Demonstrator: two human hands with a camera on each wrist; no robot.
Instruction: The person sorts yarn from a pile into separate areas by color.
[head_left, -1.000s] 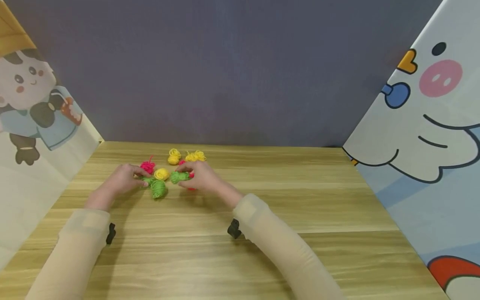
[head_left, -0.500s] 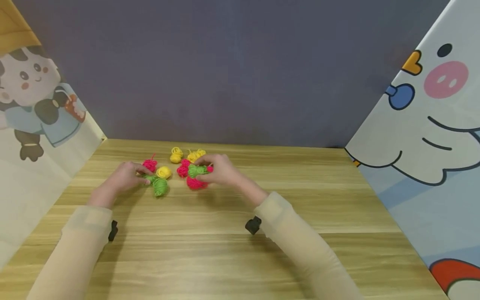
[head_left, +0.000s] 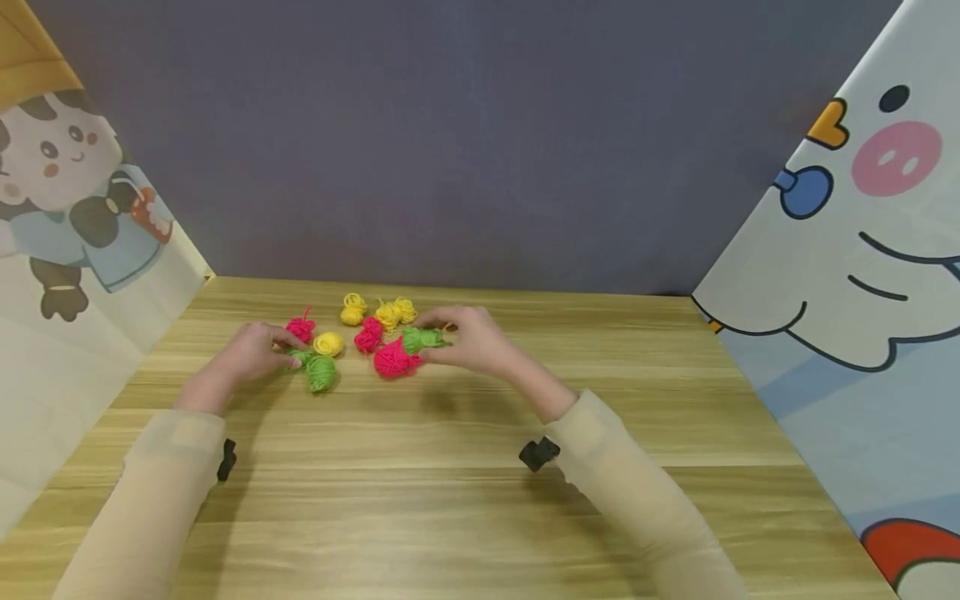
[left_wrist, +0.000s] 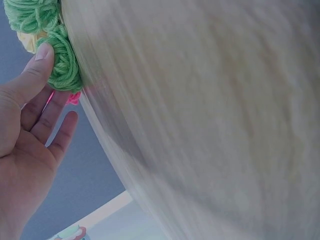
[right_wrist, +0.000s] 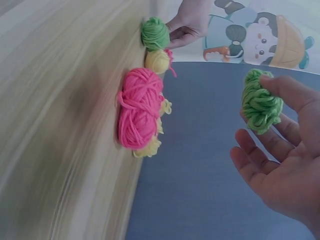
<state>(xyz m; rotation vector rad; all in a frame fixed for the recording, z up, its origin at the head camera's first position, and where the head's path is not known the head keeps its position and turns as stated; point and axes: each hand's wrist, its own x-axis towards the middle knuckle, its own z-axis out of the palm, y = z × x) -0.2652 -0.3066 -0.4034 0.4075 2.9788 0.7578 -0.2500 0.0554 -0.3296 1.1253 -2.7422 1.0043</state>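
Observation:
Small yarn balls lie clustered on the wooden table (head_left: 480,500). My right hand (head_left: 444,337) pinches a green yarn ball (right_wrist: 260,104) between thumb and fingers, held off the table just right of a pink ball (head_left: 392,360). My left hand (head_left: 288,357) rests on the table at the left of the cluster. Its thumb (left_wrist: 39,59) touches a small green ball (left_wrist: 64,67) while the other fingers stay straight and apart from it. A second green ball (head_left: 321,373) lies beside that one.
More pink balls (head_left: 369,335) (head_left: 301,329) and yellow balls (head_left: 328,343) (head_left: 352,310) (head_left: 396,312) sit toward the table's back. Cartoon-printed panels (head_left: 862,292) stand at both sides, with a dark wall (head_left: 480,150) behind.
My right hand has carried its green ball to the right, away from the middle of the cluster, uncovering the pink balls. The left hand has stayed in place.

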